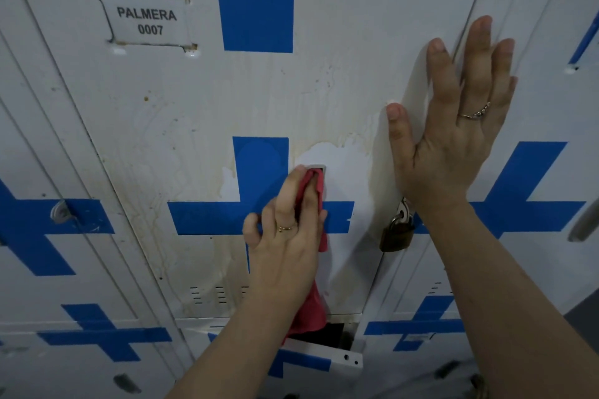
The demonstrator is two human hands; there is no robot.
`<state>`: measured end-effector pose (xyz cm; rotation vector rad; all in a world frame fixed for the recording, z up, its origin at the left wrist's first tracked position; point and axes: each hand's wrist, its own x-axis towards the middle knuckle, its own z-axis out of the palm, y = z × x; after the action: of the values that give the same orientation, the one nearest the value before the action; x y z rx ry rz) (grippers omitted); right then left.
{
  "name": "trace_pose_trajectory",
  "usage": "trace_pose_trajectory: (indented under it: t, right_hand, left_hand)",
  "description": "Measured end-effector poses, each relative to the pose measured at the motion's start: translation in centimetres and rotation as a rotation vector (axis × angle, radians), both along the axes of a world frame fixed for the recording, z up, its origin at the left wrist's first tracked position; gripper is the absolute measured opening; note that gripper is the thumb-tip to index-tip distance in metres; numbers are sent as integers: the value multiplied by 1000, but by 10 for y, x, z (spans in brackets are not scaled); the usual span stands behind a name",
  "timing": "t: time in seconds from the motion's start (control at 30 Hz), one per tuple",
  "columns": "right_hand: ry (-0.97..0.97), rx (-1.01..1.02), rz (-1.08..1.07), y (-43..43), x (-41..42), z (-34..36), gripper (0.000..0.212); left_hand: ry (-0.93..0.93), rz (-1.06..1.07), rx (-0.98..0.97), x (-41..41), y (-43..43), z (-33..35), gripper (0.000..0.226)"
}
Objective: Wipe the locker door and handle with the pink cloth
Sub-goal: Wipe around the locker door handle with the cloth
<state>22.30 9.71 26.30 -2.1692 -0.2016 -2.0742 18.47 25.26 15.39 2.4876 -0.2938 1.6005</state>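
Note:
The white locker door (pixel 201 100) fills the middle of the view, with blue tape stripes and brown streaky stains. My left hand (pixel 287 230) is shut on the pink cloth (pixel 309 311) and presses a fold of it into the recessed handle (pixel 319 172) at the door's centre. The rest of the cloth hangs down below my wrist. My right hand (pixel 453 133) lies flat with fingers spread against the door's right edge and the neighbouring locker, holding nothing.
A brass padlock (pixel 396 233) hangs at the door's right edge, just below my right wrist. A name label (pixel 147 21) sits at the upper left. Below, a lower locker door (pixel 321 356) stands ajar. Other lockers flank both sides.

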Motion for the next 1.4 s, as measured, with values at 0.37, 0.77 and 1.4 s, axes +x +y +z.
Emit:
trace_pose_trajectory:
  t: [0.37,0.77,1.4]
  right_hand:
    - [15,3,27,-1,-2,0,50]
    - [1,-7,17,0,-1,0,50]
    - [-8,-7,15,1,-2,0,50]
  left_hand:
    - [34,-79,2,-2,13,-2,36]
    - [97,-272,-50,-1,19,-22,41]
    - [86,-460,-546,-2,-7,-6,23]
